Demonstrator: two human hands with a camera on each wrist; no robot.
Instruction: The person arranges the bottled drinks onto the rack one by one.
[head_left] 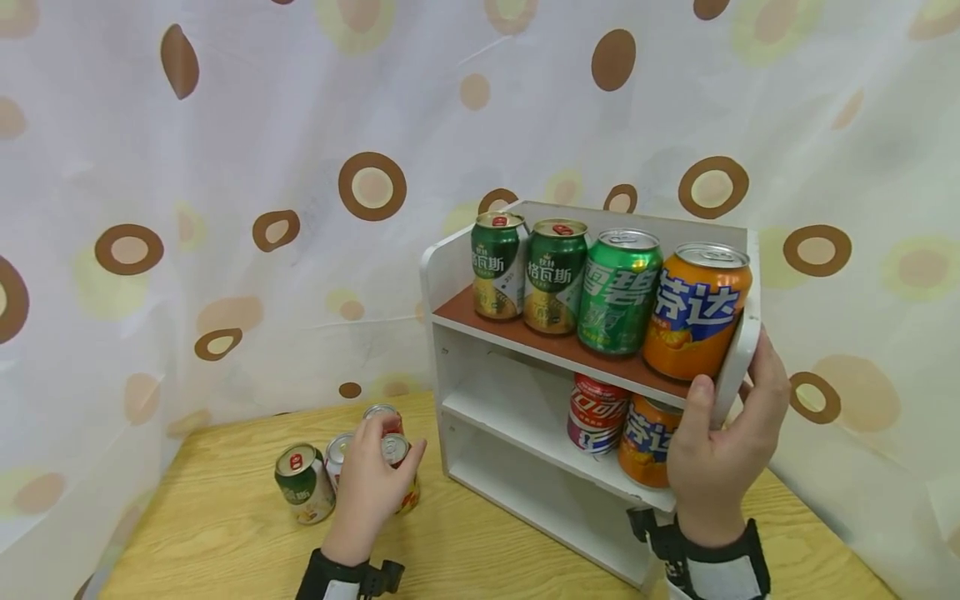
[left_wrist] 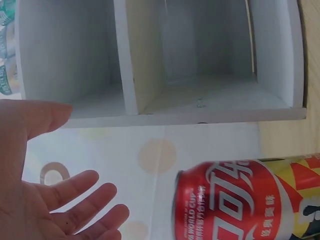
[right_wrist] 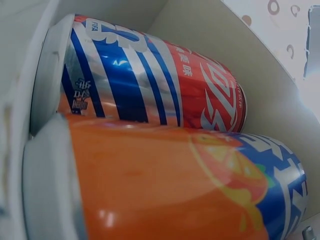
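Observation:
My left hand (head_left: 372,479) hovers over a small group of drink cans on the table, fingers and thumb spread apart. In the left wrist view, a red cola can (left_wrist: 227,200) stands beyond the fingertips, with a gap between. A green-and-gold can (head_left: 306,487) is left of that hand; a red can (head_left: 392,421) shows behind it. With my right hand (head_left: 720,454) I grip the right side panel of a white three-level shelf (head_left: 487,396), thumb in front and fingers behind. On its middle level are a red cola can (right_wrist: 210,95) and an orange soda can (right_wrist: 150,175).
The top level carries two green-and-gold cans (head_left: 555,279), a green can (head_left: 621,292) and an orange can (head_left: 697,312) in a row. The shelf stands at an angle on the wooden table (head_left: 210,533). A patterned cloth (head_left: 300,108) hangs behind.

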